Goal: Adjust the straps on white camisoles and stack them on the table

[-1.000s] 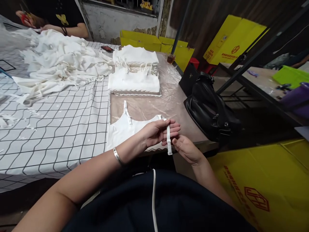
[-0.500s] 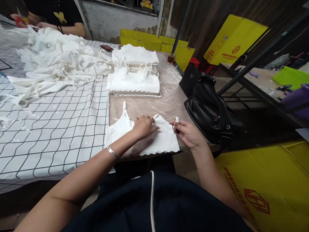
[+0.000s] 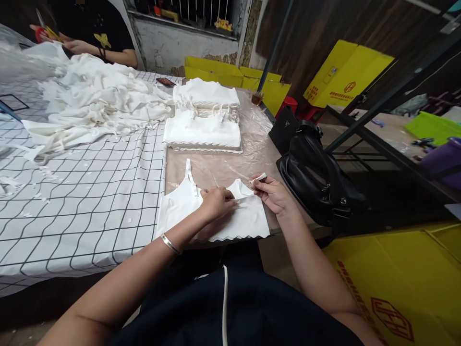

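Note:
A white camisole (image 3: 248, 216) with a wavy hem lies spread at the table's near edge. One of its straps (image 3: 189, 172) stretches flat up the table on the left side. My left hand (image 3: 218, 203), a silver bangle at its wrist, rests over the middle of the camisole, its fingers closed on a raised fold of the cloth. At the right top corner, my right hand (image 3: 272, 192) pinches the other strap (image 3: 260, 177) between thumb and fingers, lifted off the table. My left hand and forearm hide part of the garment's middle.
Behind the camisole sits a stack of folded white camisoles (image 3: 203, 129). A heap of white garments (image 3: 104, 91) covers the checked cloth (image 3: 90, 202) at left, where another person holds scissors (image 3: 45, 31). Black bags (image 3: 309, 168) stand at right; a glass (image 3: 257, 98) is farther back.
The upper right of the camisole has been folded down under my left fingers. My right hand has turned the strap it holds slightly leftward. The whole view has tilted up a little.

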`<state>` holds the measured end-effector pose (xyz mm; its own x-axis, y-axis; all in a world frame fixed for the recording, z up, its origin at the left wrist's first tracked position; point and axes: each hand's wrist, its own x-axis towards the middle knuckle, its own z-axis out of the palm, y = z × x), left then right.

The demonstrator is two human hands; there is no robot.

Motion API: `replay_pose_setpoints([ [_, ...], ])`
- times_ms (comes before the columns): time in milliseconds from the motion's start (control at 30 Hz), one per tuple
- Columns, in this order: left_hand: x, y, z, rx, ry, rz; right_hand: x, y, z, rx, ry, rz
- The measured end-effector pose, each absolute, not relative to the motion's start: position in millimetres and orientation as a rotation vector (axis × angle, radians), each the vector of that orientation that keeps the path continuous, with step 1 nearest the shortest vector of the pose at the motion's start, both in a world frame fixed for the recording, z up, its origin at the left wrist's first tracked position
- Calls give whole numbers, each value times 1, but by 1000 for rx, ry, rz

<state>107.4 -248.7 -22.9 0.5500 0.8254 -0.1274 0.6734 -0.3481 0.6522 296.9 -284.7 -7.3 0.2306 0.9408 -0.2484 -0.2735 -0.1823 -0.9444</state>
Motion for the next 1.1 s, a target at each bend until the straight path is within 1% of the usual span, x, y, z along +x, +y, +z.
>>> replay_pose_setpoints([
  [233,106,-253,-26,1965,1187,413,272,-288,-14,-1270,-877,1234],
  [533,106,-253,-30,1914,1197,435,257,-291,-27,-1303,-960,1310],
  [933,107,-254,-29,1882,1191,443,259,-294,-33,-1370,-1059,1183],
  [1100,106,-256,-28,1882,1179,454,264,-294,-35,-1393,-1182,1060],
])
